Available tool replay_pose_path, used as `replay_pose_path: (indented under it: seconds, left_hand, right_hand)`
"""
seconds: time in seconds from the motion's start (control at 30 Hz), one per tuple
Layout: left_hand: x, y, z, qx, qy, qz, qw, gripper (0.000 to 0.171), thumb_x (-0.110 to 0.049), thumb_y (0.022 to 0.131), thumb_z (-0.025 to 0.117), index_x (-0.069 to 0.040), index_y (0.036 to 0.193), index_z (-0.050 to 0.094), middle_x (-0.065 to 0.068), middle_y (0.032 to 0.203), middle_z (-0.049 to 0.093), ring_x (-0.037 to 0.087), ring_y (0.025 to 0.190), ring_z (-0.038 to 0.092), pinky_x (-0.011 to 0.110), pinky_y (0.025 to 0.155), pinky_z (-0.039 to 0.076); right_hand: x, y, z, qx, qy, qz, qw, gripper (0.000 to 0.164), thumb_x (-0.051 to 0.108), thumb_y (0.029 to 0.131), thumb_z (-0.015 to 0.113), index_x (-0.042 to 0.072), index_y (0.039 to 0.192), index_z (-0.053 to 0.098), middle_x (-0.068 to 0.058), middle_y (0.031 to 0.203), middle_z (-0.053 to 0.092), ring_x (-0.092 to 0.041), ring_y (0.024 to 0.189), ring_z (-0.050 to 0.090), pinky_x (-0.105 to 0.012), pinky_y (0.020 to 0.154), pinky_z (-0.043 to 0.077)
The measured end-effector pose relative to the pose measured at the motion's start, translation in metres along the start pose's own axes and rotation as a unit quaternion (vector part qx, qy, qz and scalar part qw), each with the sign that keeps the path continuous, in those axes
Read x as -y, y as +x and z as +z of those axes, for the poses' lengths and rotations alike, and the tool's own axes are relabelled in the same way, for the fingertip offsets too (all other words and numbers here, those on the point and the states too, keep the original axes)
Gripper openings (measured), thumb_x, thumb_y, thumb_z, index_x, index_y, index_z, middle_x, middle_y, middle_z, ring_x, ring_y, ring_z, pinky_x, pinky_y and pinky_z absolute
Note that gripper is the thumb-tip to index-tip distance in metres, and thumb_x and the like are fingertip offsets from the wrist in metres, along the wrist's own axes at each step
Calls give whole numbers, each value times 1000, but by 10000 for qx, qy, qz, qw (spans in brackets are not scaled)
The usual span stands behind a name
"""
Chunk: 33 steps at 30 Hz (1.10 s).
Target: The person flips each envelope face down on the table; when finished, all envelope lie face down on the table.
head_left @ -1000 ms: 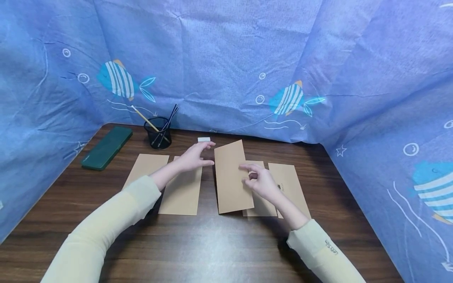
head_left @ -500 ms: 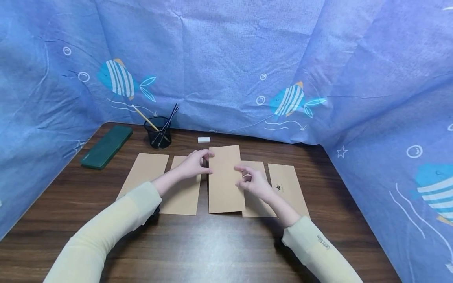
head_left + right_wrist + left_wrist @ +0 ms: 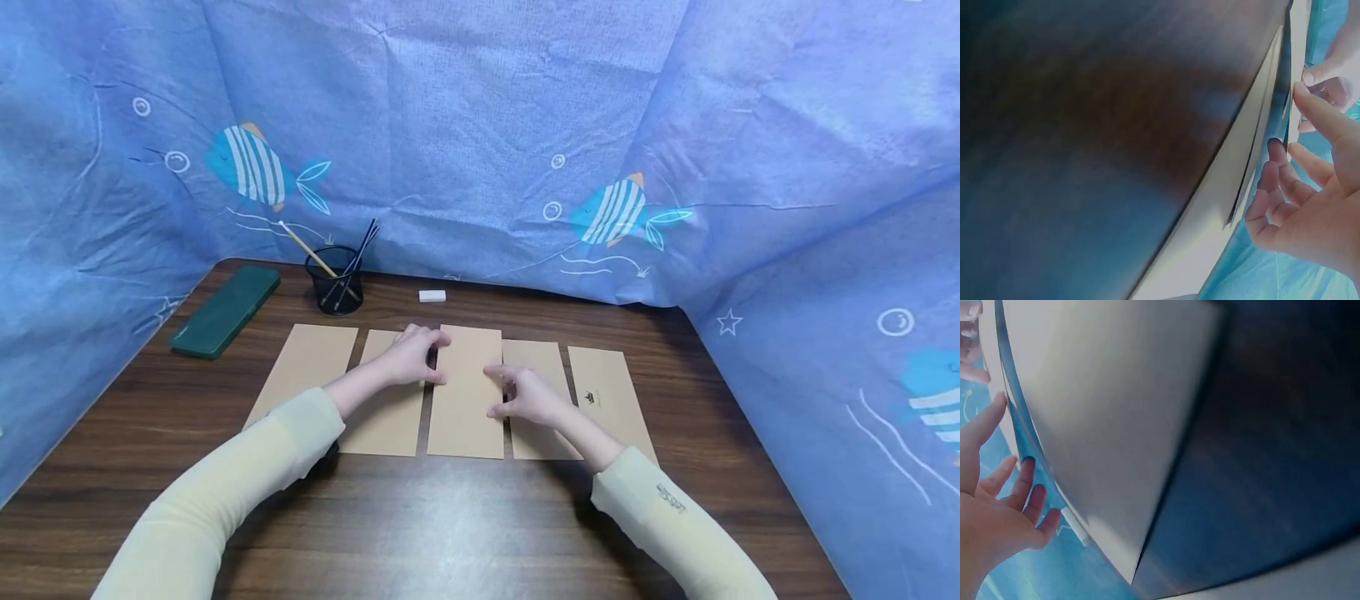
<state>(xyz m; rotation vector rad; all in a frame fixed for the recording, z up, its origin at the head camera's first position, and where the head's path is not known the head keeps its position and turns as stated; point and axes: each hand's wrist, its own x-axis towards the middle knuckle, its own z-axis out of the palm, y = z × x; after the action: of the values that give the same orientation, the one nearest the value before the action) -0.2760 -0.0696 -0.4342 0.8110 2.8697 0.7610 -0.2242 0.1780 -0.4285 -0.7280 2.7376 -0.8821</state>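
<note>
Between my left hand (image 3: 408,358) and my right hand (image 3: 528,396), the middle sheet (image 3: 467,425) of five brown ones is lying flat or nearly so; I can't tell whether it is resting fully on the surface (image 3: 465,533). My hands are standing apart, thumbs and fingers loosely spread, touching its two long sides, the right fingertips reaching slightly over the paper. Under and beside my left hand, the left pair of sheets (image 3: 386,421) is being partly covered by that hand and its sleeve (image 3: 300,425); my right hand and forearm are hiding some of the right pair of sheets (image 3: 615,392). The dark print (image 3: 589,397) there is showing too small to read, and both wrist views are blurring the paper. Unlike a second ago, when it was tilting up and my left fingers were hanging clear of it, the middle sheet is now lining up with the row. Beyond my left hand, the white block (image 3: 432,296) is now showing whole.
</note>
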Motion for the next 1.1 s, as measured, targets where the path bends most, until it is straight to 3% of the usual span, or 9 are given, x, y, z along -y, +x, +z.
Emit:
replay_pose_path:
  seconds: [0.33,0.5,0.7,0.93,1.1]
  left_hand:
    - [-6,-2,2,440,974,168,9941,66,-46,68,81,-10,119,63,12,118,56,32,117,40,51,95,31]
    - [-8,-3,1,411,1295,231,9905,58,-49,67,80,-13,110,68,9,112,56,30,114,39,48,93,30]
    - [-7,-5,0,333,1564,424,9862,48,-53,67,79,-14,94,69,6,113,58,28,111,42,48,92,33]
    - [-6,-6,-1,289,1558,513,9860,54,-53,67,78,-12,101,70,6,117,61,28,111,46,48,92,36]
    - [-5,-5,-1,371,1602,483,9852,57,-54,67,78,-12,105,70,6,116,61,27,110,47,48,92,36]
  right_hand:
    - [-2,2,3,123,-846,-27,9963,57,25,71,83,8,122,63,-3,85,55,-13,72,46,-25,65,40]
    - [-2,2,3,188,-854,-106,9961,56,26,72,82,8,122,64,-4,87,55,-12,72,46,-25,65,40]
    - [-6,-7,-5,131,-472,-342,9982,62,27,72,82,4,125,60,-9,93,56,-17,74,51,-25,65,42]
    - [-19,-34,-26,-124,-404,-675,9968,61,22,74,80,5,128,57,-12,109,60,-29,99,57,-42,85,47]
    - [-33,-51,-40,5,-439,-908,9949,65,17,74,80,2,131,53,-17,127,54,-34,118,50,-51,100,39]
